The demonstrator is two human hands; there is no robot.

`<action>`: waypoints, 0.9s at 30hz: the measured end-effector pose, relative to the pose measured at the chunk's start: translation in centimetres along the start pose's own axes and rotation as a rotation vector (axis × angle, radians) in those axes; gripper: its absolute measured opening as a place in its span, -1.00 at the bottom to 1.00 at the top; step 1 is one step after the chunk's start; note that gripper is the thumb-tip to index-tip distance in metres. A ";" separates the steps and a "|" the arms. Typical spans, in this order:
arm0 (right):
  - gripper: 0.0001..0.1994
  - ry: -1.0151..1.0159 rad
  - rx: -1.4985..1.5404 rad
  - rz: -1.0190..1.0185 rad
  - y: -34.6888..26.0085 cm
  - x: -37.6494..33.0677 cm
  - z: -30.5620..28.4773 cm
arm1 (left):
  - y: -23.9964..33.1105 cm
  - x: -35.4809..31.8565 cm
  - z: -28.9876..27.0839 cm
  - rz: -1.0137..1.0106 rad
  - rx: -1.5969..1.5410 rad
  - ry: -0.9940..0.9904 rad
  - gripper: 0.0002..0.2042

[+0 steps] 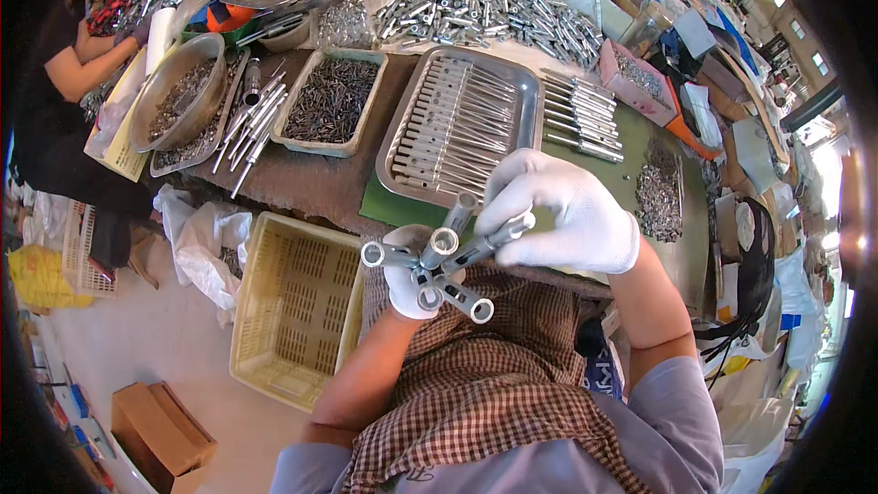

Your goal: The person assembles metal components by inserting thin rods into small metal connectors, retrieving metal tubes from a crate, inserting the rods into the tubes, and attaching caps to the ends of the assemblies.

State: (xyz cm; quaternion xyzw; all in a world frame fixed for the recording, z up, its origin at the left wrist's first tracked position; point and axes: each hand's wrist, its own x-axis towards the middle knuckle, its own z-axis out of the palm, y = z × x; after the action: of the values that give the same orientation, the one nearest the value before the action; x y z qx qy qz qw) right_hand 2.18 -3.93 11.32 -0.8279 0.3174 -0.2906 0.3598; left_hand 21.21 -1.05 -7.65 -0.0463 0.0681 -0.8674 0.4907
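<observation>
My left hand [409,300], in a white glove, is closed around a bunch of metal tubes [462,298] whose open ends fan out in several directions. My gloved right hand [576,220] pinches one slim metal tube [498,236] between thumb and fingers, its near end among the others. Just beyond my hands, a steel tray [389,163] bears neat rows of metal rods [457,119]. To its right more metal rods [582,114] lie side by side on the green bench top. My left fingers are mostly hidden by the tubes.
A bin of dark pins [331,99] and a metal bowl [146,119] stand left of the tray. A heap of metal tubes [489,14] lies behind. Small parts [660,197] are piled at right. A yellow crate [251,348] sits below the bench; another person [87,64] works far left.
</observation>
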 end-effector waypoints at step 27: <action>-0.84 0.033 -0.904 0.345 9.8 5.8 0.8 | 0.1 0.6 0.3 -0.107 -0.119 -0.022 -0.77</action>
State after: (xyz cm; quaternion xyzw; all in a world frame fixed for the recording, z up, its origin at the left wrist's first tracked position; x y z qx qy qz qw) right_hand 3.33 -13.13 4.66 -0.8318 0.5503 -0.0727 0.0020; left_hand 21.02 -1.68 -7.40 -0.0887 0.1115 -0.8863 0.4406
